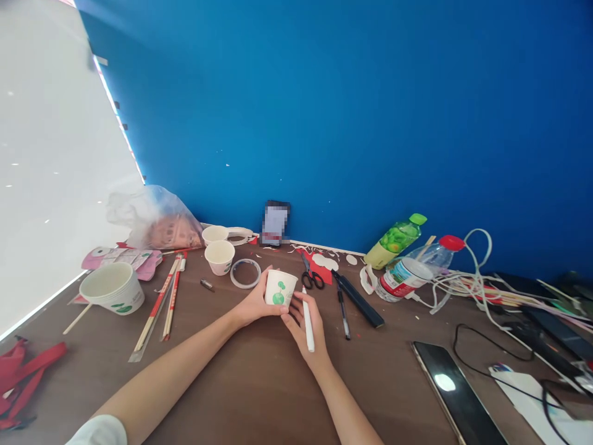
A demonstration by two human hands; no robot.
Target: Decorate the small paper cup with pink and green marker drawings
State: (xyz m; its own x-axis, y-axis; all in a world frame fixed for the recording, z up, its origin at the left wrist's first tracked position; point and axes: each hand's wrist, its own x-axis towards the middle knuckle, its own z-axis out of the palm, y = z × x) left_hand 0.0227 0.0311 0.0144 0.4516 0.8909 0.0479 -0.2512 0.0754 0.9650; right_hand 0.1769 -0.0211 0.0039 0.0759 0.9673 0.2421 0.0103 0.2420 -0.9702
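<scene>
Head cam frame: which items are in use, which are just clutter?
In use: small white paper cup with green print, in left grip; white marker pen, in right grip.
Lying about: black-handled scissors; clear tape ring; large white paper bowl; red-wrapped chopsticks; black pen; green plastic bottle.

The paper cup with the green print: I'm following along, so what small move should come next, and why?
Probably bring the white pen tip onto the cup: the left hand grips it, and the right hand holds the pen close beside it.
</scene>
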